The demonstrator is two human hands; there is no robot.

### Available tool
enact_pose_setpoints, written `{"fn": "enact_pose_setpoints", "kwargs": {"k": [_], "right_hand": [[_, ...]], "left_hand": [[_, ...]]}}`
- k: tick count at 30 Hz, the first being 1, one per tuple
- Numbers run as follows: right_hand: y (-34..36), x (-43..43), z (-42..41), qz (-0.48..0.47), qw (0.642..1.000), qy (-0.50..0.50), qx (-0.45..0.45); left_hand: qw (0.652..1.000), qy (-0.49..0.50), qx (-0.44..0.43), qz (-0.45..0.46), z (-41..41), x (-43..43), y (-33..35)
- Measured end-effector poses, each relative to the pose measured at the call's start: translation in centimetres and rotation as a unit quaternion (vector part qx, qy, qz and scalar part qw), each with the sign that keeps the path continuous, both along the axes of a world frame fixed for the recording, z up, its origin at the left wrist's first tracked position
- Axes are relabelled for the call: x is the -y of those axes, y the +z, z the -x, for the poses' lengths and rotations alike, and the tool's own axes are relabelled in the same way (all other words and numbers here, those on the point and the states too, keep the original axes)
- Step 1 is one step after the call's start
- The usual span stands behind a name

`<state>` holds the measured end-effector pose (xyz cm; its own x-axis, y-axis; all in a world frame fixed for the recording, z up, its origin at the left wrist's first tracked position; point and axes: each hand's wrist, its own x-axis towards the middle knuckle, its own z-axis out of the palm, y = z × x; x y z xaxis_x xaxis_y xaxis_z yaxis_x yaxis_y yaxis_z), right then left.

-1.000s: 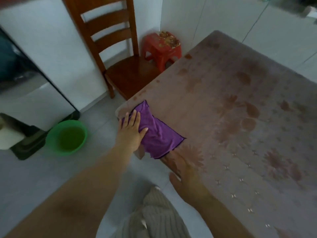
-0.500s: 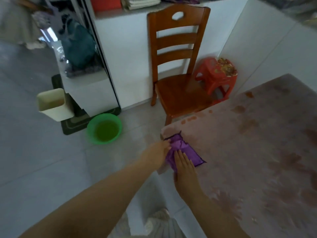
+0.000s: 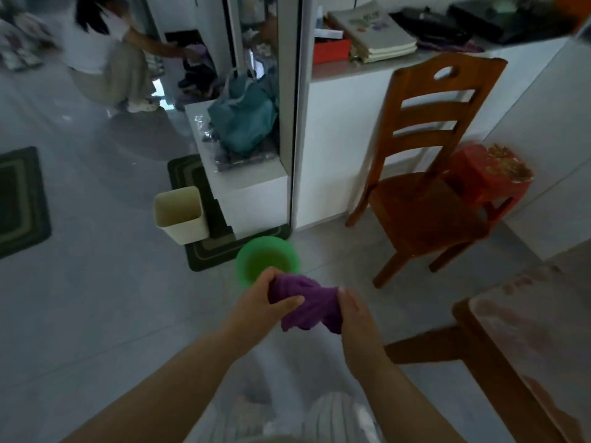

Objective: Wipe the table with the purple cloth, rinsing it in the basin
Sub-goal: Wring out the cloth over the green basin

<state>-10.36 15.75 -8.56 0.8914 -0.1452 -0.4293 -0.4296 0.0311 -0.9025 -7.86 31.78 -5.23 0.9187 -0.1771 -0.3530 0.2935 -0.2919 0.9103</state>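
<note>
**Cloth** (image 3: 303,303): purple, soft, bunched and twisted into a thick wad. It was held in the air, one end gripped by the left hand (image 3: 259,302) and the other by the right hand (image 3: 355,318), with a loose fold hung beneath. It was placed just nearer than the basin and left of the table corner, touching neither.

**Basin** (image 3: 270,242): green, round, plastic. It was stood upright on the grey floor (image 3: 96,314), its near rim hidden by the left hand and the cloth. The inside was seen as dull green; the contents could not be told.

**Table** (image 3: 527,330): brown wooden frame, topped with a pale pinkish patterned cover. Only one corner was seen, at the lower right.
</note>
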Motion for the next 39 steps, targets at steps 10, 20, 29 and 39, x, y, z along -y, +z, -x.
{"fn": "enact_pose_setpoints", "kwargs": {"k": [10, 20, 29, 39], "right_hand": [[2.0, -11.4, -8.5, -0.174, 0.984, 0.007, -0.029], [4.9, -14.2, -23.6, -0.020, 0.988, 0.151, -0.018], [8.0, -17.1, -34.5, 0.140, 0.966, 0.219, 0.008], [12.1, -18.4, -43.7, 0.255, 0.964, 0.004, 0.082]], "left_hand": [[0.997, 0.058, -0.007, 0.049, -6.7, -12.3, -0.4], [0.986, -0.097, 0.093, -0.102, -24.0, -19.8, 0.5], [0.962, -0.198, 0.178, -0.066, -39.7, -20.3, 5.7], [0.811, -0.473, 0.311, -0.147, -57.6, -20.4, 9.2]]}}
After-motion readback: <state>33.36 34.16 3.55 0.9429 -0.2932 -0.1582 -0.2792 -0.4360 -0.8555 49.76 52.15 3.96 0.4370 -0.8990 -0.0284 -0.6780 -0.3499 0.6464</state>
